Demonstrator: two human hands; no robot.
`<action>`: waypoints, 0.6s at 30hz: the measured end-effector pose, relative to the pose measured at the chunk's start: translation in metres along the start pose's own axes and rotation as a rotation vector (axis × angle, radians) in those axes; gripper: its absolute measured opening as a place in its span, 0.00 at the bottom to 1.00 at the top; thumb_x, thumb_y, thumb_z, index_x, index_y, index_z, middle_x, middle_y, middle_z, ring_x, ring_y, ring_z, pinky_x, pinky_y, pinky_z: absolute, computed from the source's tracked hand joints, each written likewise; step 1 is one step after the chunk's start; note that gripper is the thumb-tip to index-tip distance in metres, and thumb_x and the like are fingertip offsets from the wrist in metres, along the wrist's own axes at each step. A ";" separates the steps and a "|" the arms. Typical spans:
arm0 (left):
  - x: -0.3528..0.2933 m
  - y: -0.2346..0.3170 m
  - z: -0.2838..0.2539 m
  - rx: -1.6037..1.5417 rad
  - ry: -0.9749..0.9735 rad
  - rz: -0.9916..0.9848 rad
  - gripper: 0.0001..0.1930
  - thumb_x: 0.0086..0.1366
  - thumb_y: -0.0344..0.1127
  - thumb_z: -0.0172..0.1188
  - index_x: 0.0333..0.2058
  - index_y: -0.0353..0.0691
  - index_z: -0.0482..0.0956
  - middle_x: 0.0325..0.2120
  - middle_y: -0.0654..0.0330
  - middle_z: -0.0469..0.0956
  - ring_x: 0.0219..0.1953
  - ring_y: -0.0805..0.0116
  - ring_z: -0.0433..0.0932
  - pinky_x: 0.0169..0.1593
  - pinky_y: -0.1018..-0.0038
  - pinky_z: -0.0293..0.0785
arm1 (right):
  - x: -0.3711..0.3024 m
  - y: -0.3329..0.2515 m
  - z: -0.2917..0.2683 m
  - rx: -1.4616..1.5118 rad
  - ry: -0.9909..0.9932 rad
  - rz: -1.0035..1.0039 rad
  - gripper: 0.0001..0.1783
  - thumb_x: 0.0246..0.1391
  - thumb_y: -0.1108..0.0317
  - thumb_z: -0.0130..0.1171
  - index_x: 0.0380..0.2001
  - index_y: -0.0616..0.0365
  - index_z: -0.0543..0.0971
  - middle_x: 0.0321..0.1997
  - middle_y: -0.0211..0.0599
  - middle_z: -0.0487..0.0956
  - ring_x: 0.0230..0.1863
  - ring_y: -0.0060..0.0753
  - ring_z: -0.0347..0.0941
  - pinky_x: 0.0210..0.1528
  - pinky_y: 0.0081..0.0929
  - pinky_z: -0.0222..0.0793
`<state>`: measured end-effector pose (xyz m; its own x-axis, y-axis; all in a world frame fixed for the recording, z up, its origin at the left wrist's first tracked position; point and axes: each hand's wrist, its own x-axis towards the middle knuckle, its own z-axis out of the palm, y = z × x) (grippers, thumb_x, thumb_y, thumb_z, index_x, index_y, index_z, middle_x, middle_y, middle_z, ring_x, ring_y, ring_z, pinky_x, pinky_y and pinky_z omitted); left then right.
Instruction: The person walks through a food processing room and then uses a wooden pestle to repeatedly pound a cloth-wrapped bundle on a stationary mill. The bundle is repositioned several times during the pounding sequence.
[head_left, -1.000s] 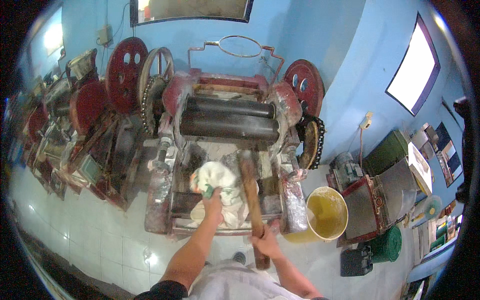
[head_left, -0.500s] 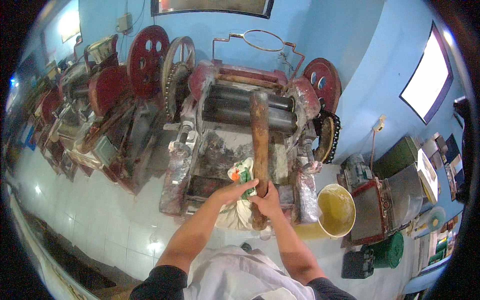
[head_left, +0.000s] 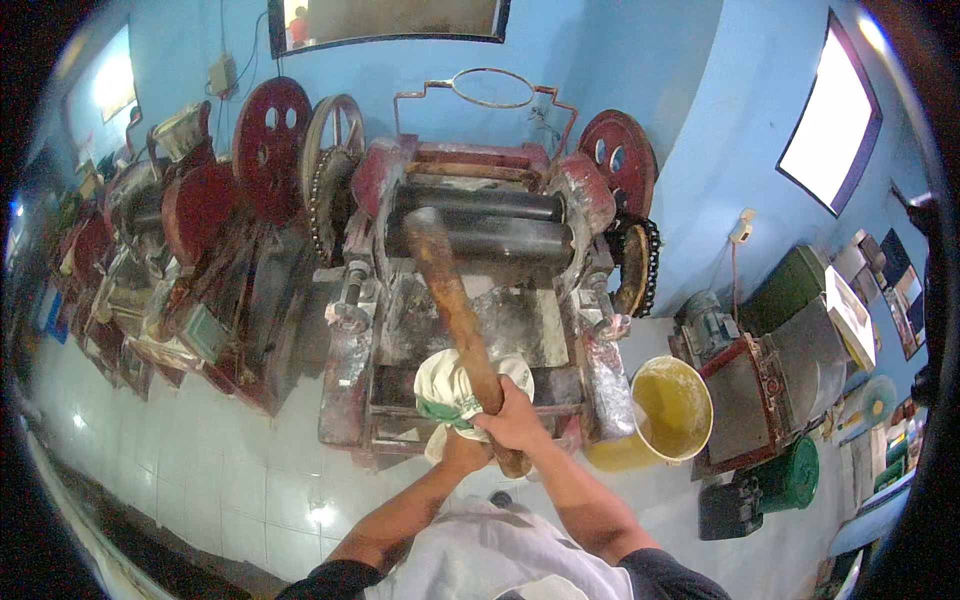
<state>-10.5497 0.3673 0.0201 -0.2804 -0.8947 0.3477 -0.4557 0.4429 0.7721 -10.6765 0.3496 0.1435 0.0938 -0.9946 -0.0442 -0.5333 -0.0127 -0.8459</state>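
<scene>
A thick brown wooden roller [head_left: 452, 300], worn and dusted pale, slants up and left from my hands. My right hand [head_left: 515, 418] is wrapped around its lower part, just above the near end. Beneath that, my left hand [head_left: 466, 453] is closed on a bunched white cloth [head_left: 440, 380] with green patches. The cloth spreads behind and beside the roller; part of my left fingers is hidden. Past the hands stands a roller machine [head_left: 480, 345] with two dark metal cylinders [head_left: 500, 238], and the wooden roller's far end hangs in front of these.
A yellow bucket [head_left: 708, 420], dusty inside, stands right of the machine. Red flywheels [head_left: 272, 150] and a chain sprocket [head_left: 640, 268] flank it. More red machinery [head_left: 200, 215] fills the left. At the right are a motor [head_left: 708, 325] and a green bin [head_left: 795, 475].
The wooden roller has swung from near upright to leaning left. My left hand has dropped below my right, and the cloth has spread out and shifted left. The view has turned slightly.
</scene>
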 end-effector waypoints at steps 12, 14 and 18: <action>0.141 0.003 -0.060 0.243 0.192 0.076 0.17 0.66 0.34 0.53 0.52 0.37 0.76 0.55 0.45 0.74 0.59 0.45 0.70 0.62 0.56 0.63 | -0.027 -0.052 -0.099 -0.008 0.348 -0.099 0.32 0.45 0.62 0.74 0.50 0.63 0.71 0.46 0.44 0.80 0.47 0.40 0.77 0.52 0.37 0.72; 0.150 -0.024 -0.064 0.171 0.165 -0.107 0.20 0.64 0.42 0.58 0.52 0.38 0.76 0.54 0.45 0.74 0.58 0.47 0.71 0.62 0.57 0.63 | -0.034 -0.068 -0.120 0.044 0.476 -0.157 0.31 0.44 0.67 0.74 0.51 0.61 0.71 0.46 0.42 0.80 0.45 0.36 0.77 0.51 0.35 0.73; 0.128 -0.085 -0.044 0.186 -0.008 -0.764 0.29 0.56 0.54 0.65 0.51 0.42 0.79 0.49 0.48 0.78 0.56 0.47 0.73 0.61 0.53 0.63 | -0.045 -0.116 -0.170 0.234 0.961 -0.451 0.30 0.46 0.74 0.72 0.51 0.56 0.69 0.45 0.37 0.79 0.42 0.29 0.76 0.45 0.29 0.74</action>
<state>-10.5098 0.2123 0.0218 0.1622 -0.9550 -0.2484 -0.6588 -0.2922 0.6933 -10.7621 0.3779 0.3339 -0.5104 -0.5697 0.6441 -0.4317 -0.4780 -0.7649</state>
